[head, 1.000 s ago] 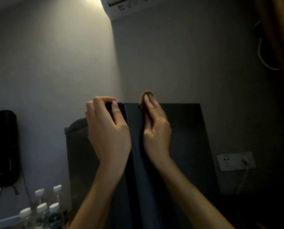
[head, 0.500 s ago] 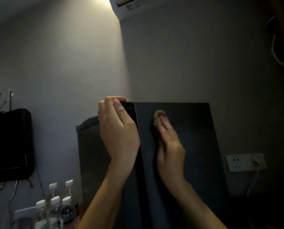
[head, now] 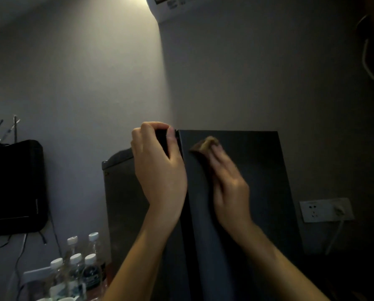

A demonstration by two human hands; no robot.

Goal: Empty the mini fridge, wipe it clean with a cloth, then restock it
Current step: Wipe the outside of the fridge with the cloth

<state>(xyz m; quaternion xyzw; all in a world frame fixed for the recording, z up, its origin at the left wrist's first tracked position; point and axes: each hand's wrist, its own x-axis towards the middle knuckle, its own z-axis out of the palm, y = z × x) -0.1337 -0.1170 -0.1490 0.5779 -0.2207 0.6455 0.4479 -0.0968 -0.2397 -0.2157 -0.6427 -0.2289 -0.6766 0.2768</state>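
Brown cloth (head: 204,144) lies under flat right hand (head: 229,187) on fridge door (head: 260,181); left hand (head: 160,170) grips its top edge.

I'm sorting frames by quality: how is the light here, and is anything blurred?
Head view: dim, one bright patch on the wall by the air conditioner; right hand and cloth smeared by motion; left hand gripping the fridge door edge sharp; far right almost black.

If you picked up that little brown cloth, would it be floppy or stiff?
Probably floppy: the cloth bunches into a lump under the right hand. Likely light: it is small, mostly hidden beneath the fingers. It may slide easily on the smooth fridge door.
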